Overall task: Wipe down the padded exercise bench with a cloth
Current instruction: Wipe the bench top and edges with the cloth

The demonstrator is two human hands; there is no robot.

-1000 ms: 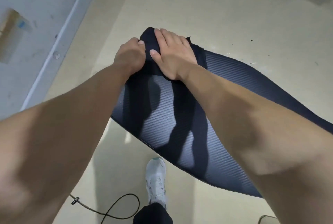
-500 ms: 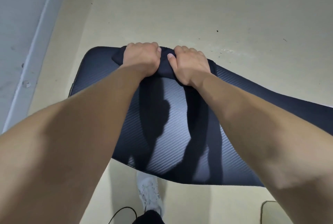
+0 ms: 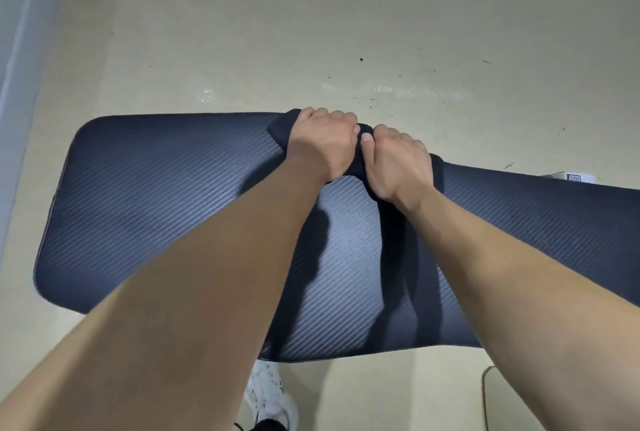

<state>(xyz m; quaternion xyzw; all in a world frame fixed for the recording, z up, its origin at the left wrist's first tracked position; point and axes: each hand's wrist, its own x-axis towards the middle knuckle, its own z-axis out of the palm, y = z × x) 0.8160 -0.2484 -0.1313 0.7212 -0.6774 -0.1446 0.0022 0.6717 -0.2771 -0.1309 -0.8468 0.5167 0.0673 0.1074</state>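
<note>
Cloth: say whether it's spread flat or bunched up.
Bunched up. The dark cloth is gathered under the left hand and right hand, on the bench pad.

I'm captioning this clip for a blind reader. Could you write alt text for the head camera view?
Two bare hands, left hand and right hand, press a dark cloth onto the far edge of a padded bench. A white shoe stands below on the beige floor.
</note>
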